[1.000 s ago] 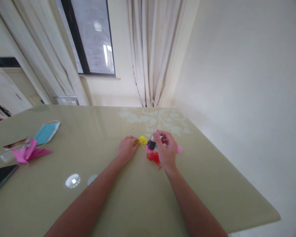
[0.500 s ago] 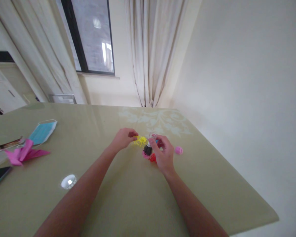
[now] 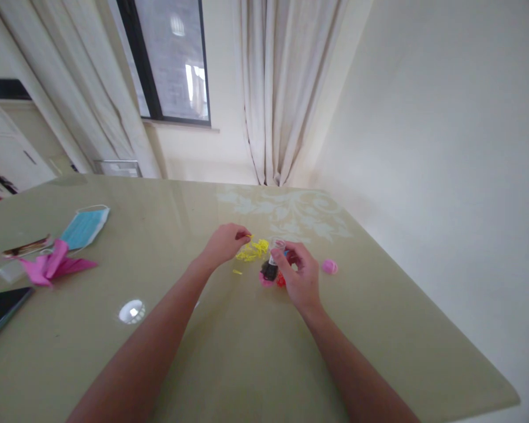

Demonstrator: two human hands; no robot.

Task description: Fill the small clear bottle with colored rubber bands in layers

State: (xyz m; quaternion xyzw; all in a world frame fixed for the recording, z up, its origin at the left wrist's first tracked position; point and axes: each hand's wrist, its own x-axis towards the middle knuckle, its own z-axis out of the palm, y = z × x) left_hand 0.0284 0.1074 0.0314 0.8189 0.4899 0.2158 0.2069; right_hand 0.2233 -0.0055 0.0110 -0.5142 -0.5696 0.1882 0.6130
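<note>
My left hand (image 3: 230, 242) is closed in a pinch on a yellow strand that looks like a small rubber band, just above a loose pile of yellow rubber bands (image 3: 253, 250). One stray yellow band (image 3: 237, 272) lies apart, nearer to me. In my right hand (image 3: 302, 273) is a small clear container (image 3: 273, 258), held tilted between thumb and fingers, with dark contents at its lower end. Beneath it, a pink bundle (image 3: 265, 282) and a red bundle (image 3: 281, 279) rest on the table, partly hidden by that hand. Something blue shows by its fingers.
A pink ball-like bundle (image 3: 330, 267) sits right of my right hand. On the table's left are a blue face mask (image 3: 86, 228), a pink folded paper shape (image 3: 55, 265), a dark flat device (image 3: 2, 310) and a shiny clear dome (image 3: 132, 312). A wall borders the right edge.
My left hand has lifted from the yellow pile, drawing a strand up. The pile is more spread, with one band separated. My right hand has shifted nearer to me, covering more of the red bundle.
</note>
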